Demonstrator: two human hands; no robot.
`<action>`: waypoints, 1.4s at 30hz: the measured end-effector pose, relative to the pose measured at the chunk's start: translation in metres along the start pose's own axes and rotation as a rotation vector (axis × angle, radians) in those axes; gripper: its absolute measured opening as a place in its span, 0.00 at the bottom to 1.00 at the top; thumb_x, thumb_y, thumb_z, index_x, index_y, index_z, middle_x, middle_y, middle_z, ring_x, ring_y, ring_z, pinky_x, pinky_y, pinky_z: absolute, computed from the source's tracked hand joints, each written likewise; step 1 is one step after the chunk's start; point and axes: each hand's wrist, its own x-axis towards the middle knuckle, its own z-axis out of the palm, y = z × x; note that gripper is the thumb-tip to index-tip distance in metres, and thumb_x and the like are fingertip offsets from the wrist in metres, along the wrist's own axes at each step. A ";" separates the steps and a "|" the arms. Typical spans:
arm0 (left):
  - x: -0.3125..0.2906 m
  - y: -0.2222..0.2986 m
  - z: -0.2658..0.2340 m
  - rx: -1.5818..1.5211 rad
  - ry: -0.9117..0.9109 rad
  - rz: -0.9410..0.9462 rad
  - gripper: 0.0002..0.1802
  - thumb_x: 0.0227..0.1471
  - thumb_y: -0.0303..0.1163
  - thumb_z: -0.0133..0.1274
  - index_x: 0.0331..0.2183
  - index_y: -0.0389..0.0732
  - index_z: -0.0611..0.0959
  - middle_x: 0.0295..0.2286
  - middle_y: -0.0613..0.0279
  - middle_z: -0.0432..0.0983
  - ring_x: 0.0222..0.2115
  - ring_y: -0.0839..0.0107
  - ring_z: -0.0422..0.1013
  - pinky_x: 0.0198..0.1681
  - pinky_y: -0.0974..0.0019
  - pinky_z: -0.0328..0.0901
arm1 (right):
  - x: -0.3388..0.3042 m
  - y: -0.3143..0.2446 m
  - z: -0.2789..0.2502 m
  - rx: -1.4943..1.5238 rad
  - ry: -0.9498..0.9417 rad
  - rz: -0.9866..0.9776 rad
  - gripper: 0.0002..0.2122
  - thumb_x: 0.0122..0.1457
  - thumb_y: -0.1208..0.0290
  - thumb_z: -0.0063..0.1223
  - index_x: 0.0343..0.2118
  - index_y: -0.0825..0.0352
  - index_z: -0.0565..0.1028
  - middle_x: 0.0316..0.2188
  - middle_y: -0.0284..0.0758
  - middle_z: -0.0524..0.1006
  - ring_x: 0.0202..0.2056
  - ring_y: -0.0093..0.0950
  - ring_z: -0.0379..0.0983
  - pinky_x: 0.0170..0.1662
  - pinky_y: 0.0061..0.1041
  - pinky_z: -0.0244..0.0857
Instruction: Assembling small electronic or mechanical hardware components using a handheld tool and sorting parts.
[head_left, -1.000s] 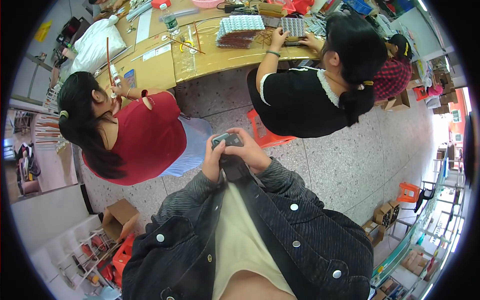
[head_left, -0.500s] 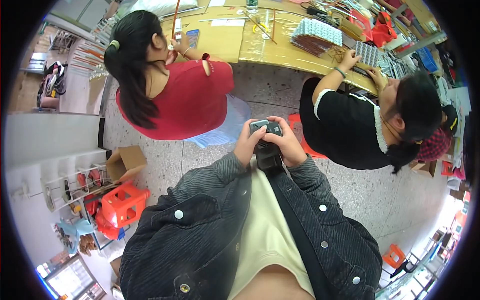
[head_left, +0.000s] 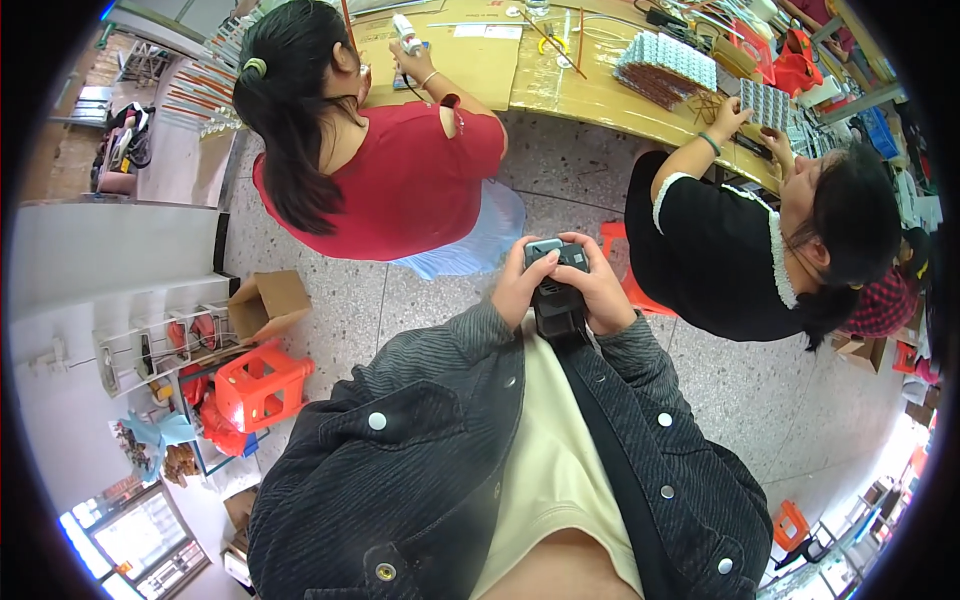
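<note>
In front of my waist, both hands grip a small dark boxy device (head_left: pixel 560 298) with a grey top face and a black lower part. My left hand (head_left: pixel 521 284) wraps its left side, the thumb lying on the top face. My right hand (head_left: pixel 603 292) closes round the right side, with its thumb near the top as well. The underside of the device and several fingertips are hidden. Ahead on the left, a person in a red top (head_left: pixel 390 185) holds a white bottle (head_left: pixel 406 35) over the table.
A long cardboard-covered table (head_left: pixel 570 112) spans the far side. At its right, a person in black (head_left: pixel 715 245) handles parts beside a stack of white pieces (head_left: pixel 665 65). A red stool (head_left: pixel 262 385) and an open carton (head_left: pixel 268 305) stand left; another red stool (head_left: pixel 640 290) is ahead.
The whole view has shifted, so most things sit further right. The person in red has moved the white bottle outward and tilted it. My grip on the device looks the same.
</note>
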 end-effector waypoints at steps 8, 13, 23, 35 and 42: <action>-0.001 -0.009 -0.003 0.018 0.001 0.001 0.27 0.56 0.41 0.48 0.53 0.42 0.61 0.44 0.56 0.66 0.45 0.68 0.67 0.47 0.66 0.64 | -0.002 0.004 0.001 -0.024 0.013 0.003 0.26 0.49 0.75 0.59 0.51 0.65 0.62 0.42 0.36 0.71 0.41 0.25 0.70 0.43 0.23 0.67; 0.001 -0.012 -0.004 0.011 -0.014 -0.016 0.29 0.56 0.43 0.50 0.53 0.40 0.62 0.44 0.57 0.66 0.45 0.69 0.66 0.48 0.67 0.62 | -0.004 0.004 -0.001 0.016 0.023 0.013 0.26 0.50 0.75 0.59 0.51 0.66 0.62 0.42 0.36 0.71 0.41 0.25 0.70 0.43 0.23 0.67; 0.006 -0.022 -0.004 0.039 0.004 -0.010 0.25 0.57 0.41 0.48 0.52 0.43 0.62 0.44 0.57 0.66 0.45 0.68 0.67 0.47 0.64 0.64 | -0.002 0.007 -0.011 -0.045 0.010 -0.002 0.24 0.51 0.76 0.56 0.52 0.66 0.62 0.44 0.38 0.69 0.43 0.26 0.70 0.44 0.23 0.68; 0.004 -0.010 0.009 -0.041 -0.017 -0.042 0.32 0.54 0.45 0.52 0.54 0.40 0.61 0.45 0.54 0.64 0.46 0.69 0.65 0.47 0.67 0.63 | -0.005 0.001 -0.014 -0.059 0.037 -0.020 0.25 0.51 0.75 0.57 0.52 0.66 0.62 0.43 0.37 0.69 0.43 0.25 0.70 0.44 0.23 0.67; 0.009 -0.010 0.017 -0.028 -0.026 -0.062 0.29 0.55 0.43 0.51 0.53 0.40 0.61 0.45 0.55 0.65 0.44 0.68 0.68 0.44 0.68 0.66 | -0.009 -0.004 -0.019 -0.014 0.043 -0.014 0.26 0.51 0.76 0.58 0.52 0.66 0.61 0.42 0.36 0.69 0.42 0.24 0.70 0.44 0.22 0.67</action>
